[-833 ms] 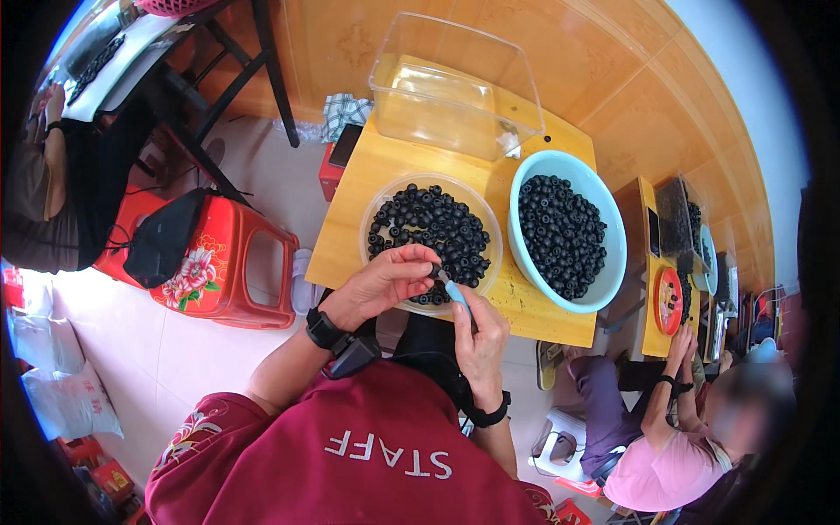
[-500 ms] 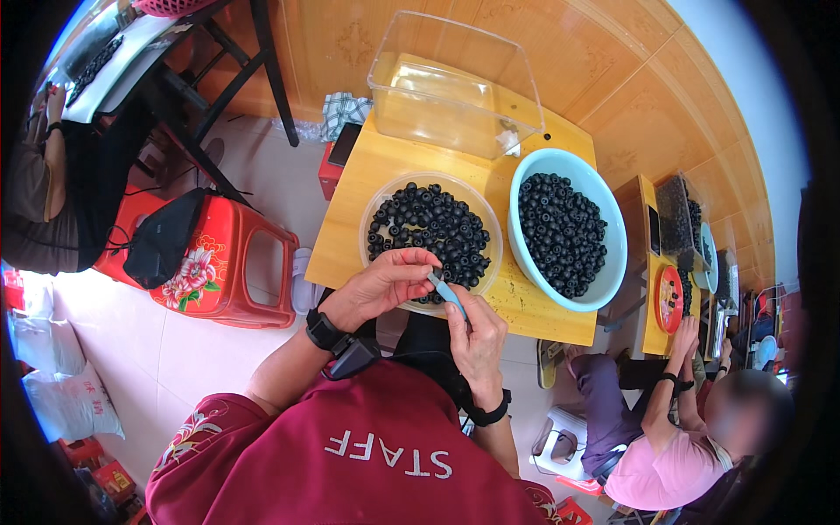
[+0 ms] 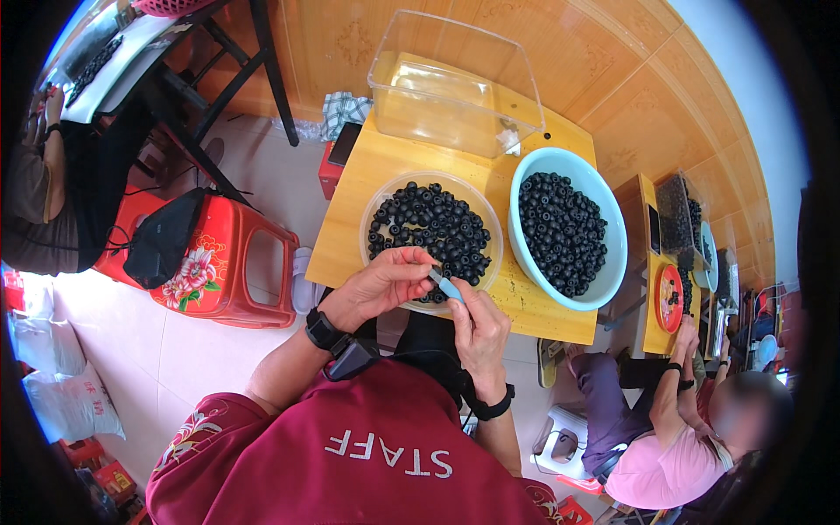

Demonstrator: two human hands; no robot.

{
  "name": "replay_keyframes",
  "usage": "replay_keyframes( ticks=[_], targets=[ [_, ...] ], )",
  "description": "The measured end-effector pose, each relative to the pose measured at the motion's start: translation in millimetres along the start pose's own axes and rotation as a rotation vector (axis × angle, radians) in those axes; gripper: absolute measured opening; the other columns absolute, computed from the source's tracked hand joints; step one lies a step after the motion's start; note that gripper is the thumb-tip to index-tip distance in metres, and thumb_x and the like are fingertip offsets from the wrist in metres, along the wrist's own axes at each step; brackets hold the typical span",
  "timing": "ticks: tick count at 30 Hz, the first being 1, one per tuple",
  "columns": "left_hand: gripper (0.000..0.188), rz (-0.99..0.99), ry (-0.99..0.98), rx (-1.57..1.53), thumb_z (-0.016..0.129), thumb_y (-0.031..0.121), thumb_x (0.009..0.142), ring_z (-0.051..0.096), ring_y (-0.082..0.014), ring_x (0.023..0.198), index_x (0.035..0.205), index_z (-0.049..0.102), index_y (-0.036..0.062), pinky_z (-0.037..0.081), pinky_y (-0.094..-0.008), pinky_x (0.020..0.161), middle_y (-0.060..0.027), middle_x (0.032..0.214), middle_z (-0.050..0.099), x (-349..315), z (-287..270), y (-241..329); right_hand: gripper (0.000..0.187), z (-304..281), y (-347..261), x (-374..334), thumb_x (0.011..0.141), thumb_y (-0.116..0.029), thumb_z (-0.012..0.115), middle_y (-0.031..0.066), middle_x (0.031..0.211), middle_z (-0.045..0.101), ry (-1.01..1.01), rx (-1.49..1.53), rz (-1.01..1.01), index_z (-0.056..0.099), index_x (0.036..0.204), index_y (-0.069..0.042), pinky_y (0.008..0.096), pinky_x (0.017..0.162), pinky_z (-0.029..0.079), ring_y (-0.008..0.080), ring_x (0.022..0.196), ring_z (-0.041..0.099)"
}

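My right hand [image 3: 481, 331] grips a small tool with a light blue handle [image 3: 450, 288] and a short narrow metal tip, probably a small knife. Its tip meets the fingertips of my left hand [image 3: 395, 276], which are pinched together; whatever they hold is too small and covered to make out. Both hands are over the near edge of a shallow round clear tray [image 3: 495, 229]. Many round black bead-like pieces [image 3: 429, 219], some with a visible hole, lie in it. To the right, a light blue basin [image 3: 618, 229] holds a deep heap of similar black pieces [image 3: 564, 232].
A clear rectangular bin [image 3: 455, 83] stands at the back of the yellow wooden table [image 3: 337, 241], beside crumpled white tissue [image 3: 507, 141]. Red stools [image 3: 223, 262] are on the left. At right, a co-worker [image 3: 669, 468] sits by another table with a red plate [image 3: 669, 297].
My right hand has shifted slightly right and down with the blue-handled tool, its fingers a little changed. My left hand stays nearly in place. The co-worker at right has moved a little.
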State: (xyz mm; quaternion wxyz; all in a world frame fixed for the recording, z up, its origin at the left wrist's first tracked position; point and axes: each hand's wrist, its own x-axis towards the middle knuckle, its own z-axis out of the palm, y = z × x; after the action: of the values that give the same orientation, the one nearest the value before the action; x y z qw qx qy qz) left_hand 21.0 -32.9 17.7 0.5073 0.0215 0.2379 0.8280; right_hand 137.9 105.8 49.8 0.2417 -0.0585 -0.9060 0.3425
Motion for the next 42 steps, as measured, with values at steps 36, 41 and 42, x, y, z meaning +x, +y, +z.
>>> replay_keyframes(
  ticks=[36, 41, 42],
  targets=[
    [0.018, -0.112, -0.059, 0.184, 0.064, 0.003, 0.080, 0.061, -0.0102, 0.073, 0.092, 0.052, 0.0056, 0.051, -0.0206, 0.064, -0.0029, 0.089, 0.060, 0.2, -4.8, -7.0, 0.016, 3.2, -9.9, 7.6, 0.080, -0.007, 0.066, 0.0004, 0.075, 0.062, -0.167, 0.764, 0.444, 0.060, 0.094, -0.001, 0.0181, 0.059, 0.042, 0.0036, 0.067, 0.053],
    [0.017, -0.147, -0.018, 0.227, 0.063, 0.007, 0.082, 0.061, -0.0104, 0.075, 0.095, 0.053, 0.0054, 0.051, -0.0210, 0.067, -0.0028, 0.091, 0.060, 0.1, 5.2, -10.4, 0.018, 0.0, -2.6, 5.4, 0.078, -0.003, 0.064, 0.0019, 0.076, 0.061, -0.183, 0.790, 0.480, 0.059, 0.095, -0.001, 0.0186, 0.061, 0.042, 0.0041, 0.068, 0.052],
    [0.017, -0.158, -0.002, 0.255, 0.063, 0.008, 0.082, 0.061, -0.0106, 0.075, 0.096, 0.054, 0.0053, 0.051, -0.0213, 0.067, -0.0030, 0.092, 0.060, 0.1, 6.2, -10.2, 0.017, -2.3, -0.2, 6.5, 0.078, -0.003, 0.063, 0.0023, 0.076, 0.061, -0.191, 0.824, 0.500, 0.058, 0.095, -0.001, 0.0193, 0.062, 0.042, 0.0048, 0.068, 0.053]
  ],
)
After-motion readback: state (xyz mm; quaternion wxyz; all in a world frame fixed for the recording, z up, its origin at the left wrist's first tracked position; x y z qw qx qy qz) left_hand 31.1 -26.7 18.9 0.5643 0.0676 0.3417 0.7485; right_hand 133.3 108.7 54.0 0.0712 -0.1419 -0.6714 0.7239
